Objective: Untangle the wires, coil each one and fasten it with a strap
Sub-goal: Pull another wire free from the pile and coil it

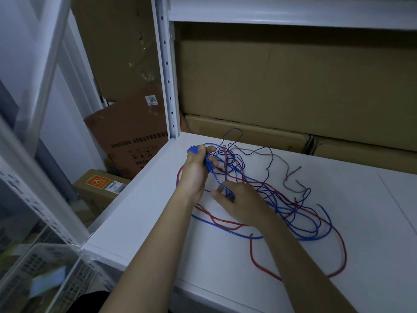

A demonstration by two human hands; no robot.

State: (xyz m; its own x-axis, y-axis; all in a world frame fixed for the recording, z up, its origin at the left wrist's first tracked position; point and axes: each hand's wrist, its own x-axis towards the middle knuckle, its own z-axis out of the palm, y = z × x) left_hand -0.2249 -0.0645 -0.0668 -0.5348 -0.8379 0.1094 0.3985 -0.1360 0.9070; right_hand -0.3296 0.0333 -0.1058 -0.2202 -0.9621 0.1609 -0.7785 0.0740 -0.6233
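Note:
A tangle of wires lies on the white shelf (338,222): blue wire (325,236), red wire (340,258), thin dark blue strands and a pale pinkish wire (287,175). My left hand (195,172) grips a small coil of blue wire (206,164) wound round its fingers, near the shelf's left edge. My right hand (239,202) pinches a strand of the same blue wire just below and right of the coil. No strap is visible.
Cardboard boxes (293,86) stand along the back of the shelf. A white perforated rack post (168,75) rises at the back left corner. Left of the shelf edge, lower down, are more boxes (99,188) and a white crate (33,279).

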